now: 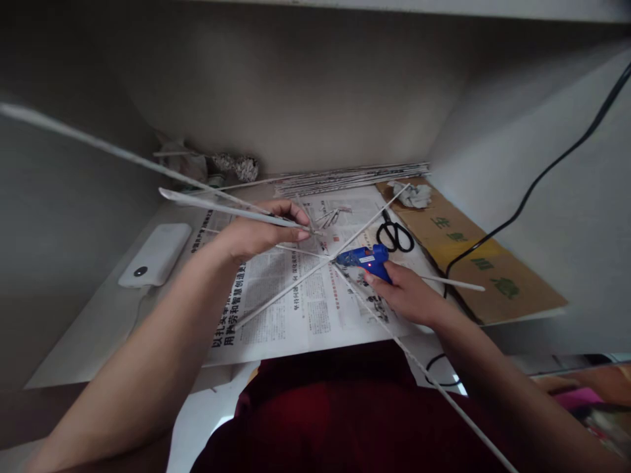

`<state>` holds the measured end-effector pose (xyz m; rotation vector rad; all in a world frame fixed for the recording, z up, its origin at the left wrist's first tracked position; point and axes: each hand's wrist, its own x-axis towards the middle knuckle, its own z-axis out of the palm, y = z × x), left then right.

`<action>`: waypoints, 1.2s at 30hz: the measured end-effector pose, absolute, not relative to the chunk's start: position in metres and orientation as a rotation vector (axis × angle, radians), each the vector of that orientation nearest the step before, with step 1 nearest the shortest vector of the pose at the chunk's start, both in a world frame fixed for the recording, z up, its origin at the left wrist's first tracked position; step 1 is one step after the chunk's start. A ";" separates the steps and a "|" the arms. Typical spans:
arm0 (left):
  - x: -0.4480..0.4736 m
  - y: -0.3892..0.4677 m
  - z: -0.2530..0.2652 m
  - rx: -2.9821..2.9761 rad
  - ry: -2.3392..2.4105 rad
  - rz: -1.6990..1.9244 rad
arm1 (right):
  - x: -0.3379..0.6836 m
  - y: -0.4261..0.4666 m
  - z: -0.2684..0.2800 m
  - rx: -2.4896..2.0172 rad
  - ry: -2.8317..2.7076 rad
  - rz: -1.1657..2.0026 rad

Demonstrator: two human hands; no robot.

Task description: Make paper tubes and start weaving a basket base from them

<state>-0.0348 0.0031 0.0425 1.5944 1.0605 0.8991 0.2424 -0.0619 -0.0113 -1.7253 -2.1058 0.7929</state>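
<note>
Left hand [259, 231] pinching white stick [221, 209], mid-frame; right hand [407, 292] wrapped round blue glue gun [365, 259]. Newspaper [296, 341], reaching table [79, 341] front edge, reads 智慧创造 lower left; cardboard [532, 305], frame right: green 生.

A plain, deep red garment [315, 420] is worn in dim light, its cloth brightest toward the center and fading almost to black near the edges, its cut too dark to make out. The left forearm [152, 328] and right forearm [493, 368] are bare, as are the slim-fingered left hand [279, 225] and right hand [407, 293].
</note>
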 end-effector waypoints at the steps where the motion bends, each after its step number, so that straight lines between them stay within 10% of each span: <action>1: -0.033 0.004 0.040 1.578 1.064 0.897 | 0.243 -0.062 -0.012 -1.719 -2.111 0.787; 36: 0.019 0.004 -0.016 1.913 1.502 1.247 | 0.242 -0.066 -0.019 -1.737 -2.171 0.630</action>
